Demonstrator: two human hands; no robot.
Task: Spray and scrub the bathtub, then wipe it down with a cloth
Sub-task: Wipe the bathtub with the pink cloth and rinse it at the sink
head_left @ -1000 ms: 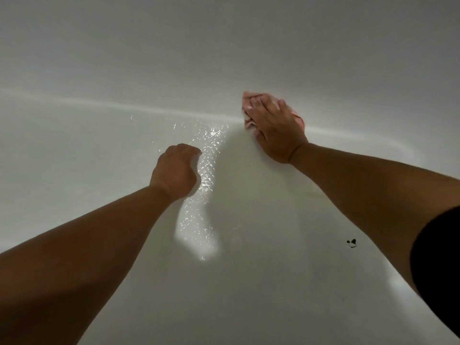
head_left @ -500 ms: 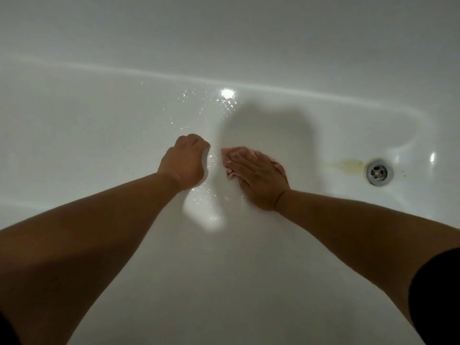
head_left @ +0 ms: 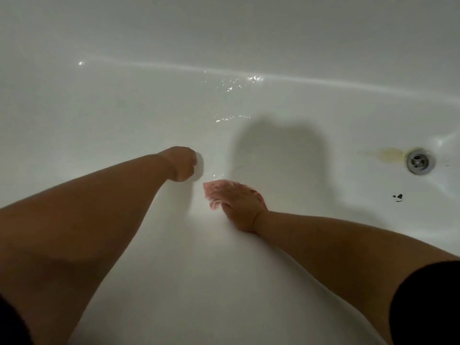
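The white bathtub (head_left: 124, 115) fills the view, its bottom wet and glistening near the far wall. My right hand (head_left: 242, 205) lies flat with straight fingers on a pink cloth (head_left: 214, 191), pressing it onto the tub floor. The cloth shows only at my fingertips; the rest is hidden under the palm. My left hand (head_left: 180, 164) is curled into a fist, knuckles down on the tub floor just left of the cloth, and it holds nothing that I can see.
A metal drain (head_left: 419, 161) sits at the right with a yellowish stain (head_left: 383, 154) beside it. A small dark speck (head_left: 398, 196) lies below the drain. The far tub wall rises behind a bright crease line.
My right hand has dragged the cloth from the far wall crease back toward me across the tub floor. My left fist stayed planted. The view shifted and the drain came into sight.
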